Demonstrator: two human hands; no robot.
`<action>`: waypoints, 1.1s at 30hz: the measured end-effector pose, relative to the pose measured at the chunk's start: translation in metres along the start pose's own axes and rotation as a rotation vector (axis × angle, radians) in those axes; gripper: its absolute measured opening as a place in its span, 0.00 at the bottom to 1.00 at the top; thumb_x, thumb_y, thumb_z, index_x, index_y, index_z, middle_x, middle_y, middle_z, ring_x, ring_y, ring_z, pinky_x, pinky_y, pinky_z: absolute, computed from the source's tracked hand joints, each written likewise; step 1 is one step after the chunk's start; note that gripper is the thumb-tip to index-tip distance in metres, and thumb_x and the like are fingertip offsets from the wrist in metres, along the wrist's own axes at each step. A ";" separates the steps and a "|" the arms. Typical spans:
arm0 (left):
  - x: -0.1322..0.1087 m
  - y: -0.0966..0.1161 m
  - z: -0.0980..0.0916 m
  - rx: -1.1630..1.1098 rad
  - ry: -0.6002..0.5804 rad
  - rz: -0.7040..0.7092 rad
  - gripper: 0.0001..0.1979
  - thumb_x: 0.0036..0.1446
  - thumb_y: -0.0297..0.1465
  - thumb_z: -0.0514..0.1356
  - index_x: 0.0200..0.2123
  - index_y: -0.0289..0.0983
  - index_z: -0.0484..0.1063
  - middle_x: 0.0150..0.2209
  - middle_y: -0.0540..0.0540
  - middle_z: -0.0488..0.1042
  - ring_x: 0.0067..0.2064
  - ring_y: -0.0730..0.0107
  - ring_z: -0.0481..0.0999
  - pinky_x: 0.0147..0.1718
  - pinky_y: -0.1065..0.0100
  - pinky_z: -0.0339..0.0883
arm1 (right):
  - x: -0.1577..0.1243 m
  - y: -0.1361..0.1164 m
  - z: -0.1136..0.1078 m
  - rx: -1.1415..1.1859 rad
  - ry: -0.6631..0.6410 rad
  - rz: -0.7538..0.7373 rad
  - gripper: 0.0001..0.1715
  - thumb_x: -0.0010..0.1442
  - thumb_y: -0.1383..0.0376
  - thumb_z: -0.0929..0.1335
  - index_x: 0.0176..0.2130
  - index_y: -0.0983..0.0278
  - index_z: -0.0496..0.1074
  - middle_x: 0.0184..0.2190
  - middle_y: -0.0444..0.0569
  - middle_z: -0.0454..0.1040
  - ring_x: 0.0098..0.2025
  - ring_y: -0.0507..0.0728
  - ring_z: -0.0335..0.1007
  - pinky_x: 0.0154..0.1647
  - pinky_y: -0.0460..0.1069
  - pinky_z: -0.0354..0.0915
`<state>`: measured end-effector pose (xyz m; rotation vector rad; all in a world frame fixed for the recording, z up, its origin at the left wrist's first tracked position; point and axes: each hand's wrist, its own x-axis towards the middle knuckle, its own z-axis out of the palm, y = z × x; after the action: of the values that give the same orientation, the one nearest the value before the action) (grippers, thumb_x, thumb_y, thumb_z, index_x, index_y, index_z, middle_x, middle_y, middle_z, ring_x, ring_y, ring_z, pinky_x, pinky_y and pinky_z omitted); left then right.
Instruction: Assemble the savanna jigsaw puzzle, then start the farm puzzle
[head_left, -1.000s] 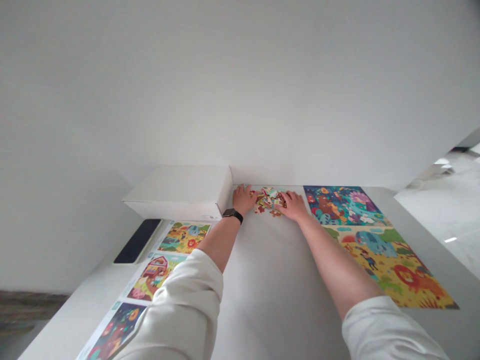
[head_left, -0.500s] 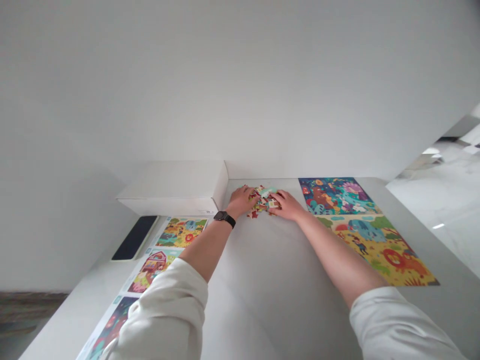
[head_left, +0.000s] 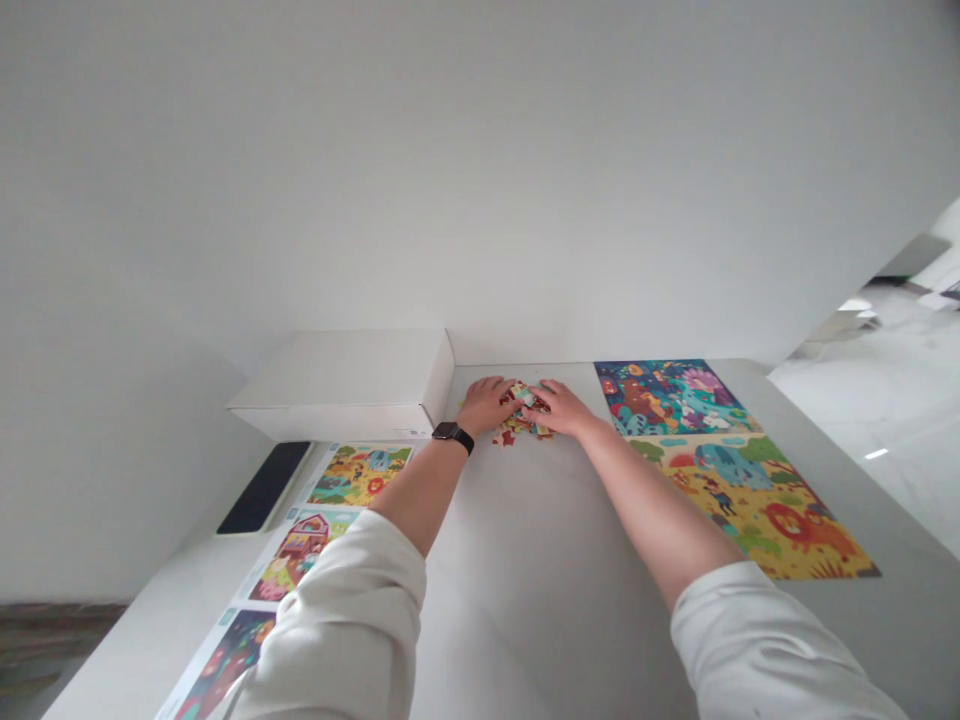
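Observation:
A small heap of jigsaw puzzle pieces (head_left: 523, 412) lies on the white table (head_left: 540, 560) close to the wall. My left hand (head_left: 486, 404), with a black watch (head_left: 453, 434) on its wrist, rests on the heap's left side, fingers spread. From the right, my right hand (head_left: 559, 406) lies over the other side of the heap with its fingers apart. Both hands touch the pieces and cover part of them. I see no piece gripped in either hand.
A white box (head_left: 345, 380) stands at the back left. Before it lie a dark phone (head_left: 264, 487) and a sheet of small pictures (head_left: 300, 550). On the right are a dark blue picture puzzle (head_left: 671, 395) and a yellow animal one (head_left: 757, 500).
My hands have come closer together around the puzzle pieces, and the heap is narrower. The right hand has shifted left. The view has tilted slightly.

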<state>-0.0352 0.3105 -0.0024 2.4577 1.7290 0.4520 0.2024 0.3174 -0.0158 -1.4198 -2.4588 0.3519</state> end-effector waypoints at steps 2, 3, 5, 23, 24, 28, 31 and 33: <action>-0.010 0.002 -0.001 -0.017 0.011 0.021 0.31 0.71 0.51 0.57 0.71 0.45 0.71 0.69 0.40 0.72 0.70 0.48 0.69 0.72 0.50 0.59 | -0.007 0.000 0.003 0.021 0.012 -0.030 0.48 0.68 0.34 0.68 0.73 0.59 0.70 0.75 0.62 0.63 0.77 0.70 0.58 0.77 0.63 0.58; -0.015 0.004 -0.002 -0.028 0.011 0.033 0.31 0.71 0.51 0.57 0.70 0.45 0.71 0.69 0.40 0.73 0.70 0.48 0.70 0.72 0.50 0.59 | -0.012 -0.001 0.004 0.026 0.019 -0.044 0.47 0.68 0.34 0.69 0.72 0.58 0.70 0.74 0.61 0.64 0.76 0.70 0.59 0.77 0.63 0.59; -0.028 0.006 -0.002 -0.048 0.007 0.056 0.30 0.71 0.50 0.57 0.70 0.44 0.71 0.69 0.40 0.73 0.70 0.49 0.70 0.72 0.50 0.59 | -0.024 -0.003 0.008 0.027 0.037 -0.066 0.47 0.67 0.35 0.70 0.72 0.57 0.70 0.73 0.60 0.65 0.75 0.69 0.61 0.76 0.63 0.60; -0.203 0.063 -0.032 -0.027 -0.050 0.005 0.46 0.63 0.57 0.66 0.77 0.46 0.59 0.78 0.35 0.59 0.79 0.39 0.53 0.76 0.33 0.42 | -0.173 -0.081 -0.003 -0.106 -0.019 -0.043 0.50 0.66 0.37 0.72 0.76 0.56 0.63 0.77 0.61 0.58 0.78 0.76 0.50 0.77 0.72 0.49; -0.211 0.064 -0.032 -0.011 -0.057 0.000 0.49 0.61 0.58 0.68 0.78 0.46 0.58 0.79 0.35 0.57 0.79 0.37 0.52 0.75 0.32 0.42 | -0.180 -0.082 -0.003 -0.118 -0.012 -0.044 0.52 0.65 0.36 0.72 0.76 0.56 0.62 0.78 0.60 0.58 0.78 0.76 0.49 0.77 0.73 0.48; -0.227 0.066 -0.029 0.029 -0.067 0.022 0.51 0.59 0.57 0.69 0.78 0.45 0.58 0.78 0.33 0.57 0.79 0.37 0.53 0.76 0.38 0.44 | -0.199 -0.089 0.001 -0.162 0.025 -0.043 0.54 0.64 0.38 0.73 0.77 0.57 0.62 0.76 0.61 0.60 0.76 0.76 0.50 0.78 0.71 0.43; -0.219 0.062 -0.028 0.040 -0.052 0.001 0.46 0.63 0.55 0.66 0.77 0.45 0.60 0.78 0.34 0.58 0.79 0.41 0.55 0.76 0.41 0.46 | -0.196 -0.096 0.004 -0.162 0.062 -0.001 0.46 0.68 0.42 0.71 0.75 0.57 0.64 0.74 0.61 0.63 0.74 0.75 0.54 0.77 0.69 0.45; -0.211 0.056 -0.029 0.039 -0.046 0.003 0.45 0.62 0.54 0.67 0.77 0.46 0.61 0.78 0.35 0.59 0.78 0.40 0.55 0.76 0.41 0.47 | -0.189 -0.099 0.005 -0.149 0.082 0.014 0.43 0.70 0.44 0.70 0.74 0.58 0.65 0.73 0.60 0.65 0.73 0.73 0.55 0.76 0.68 0.47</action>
<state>-0.0588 0.0920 0.0010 2.4774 1.7325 0.3629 0.2113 0.1040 -0.0084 -1.4792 -2.4533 0.1128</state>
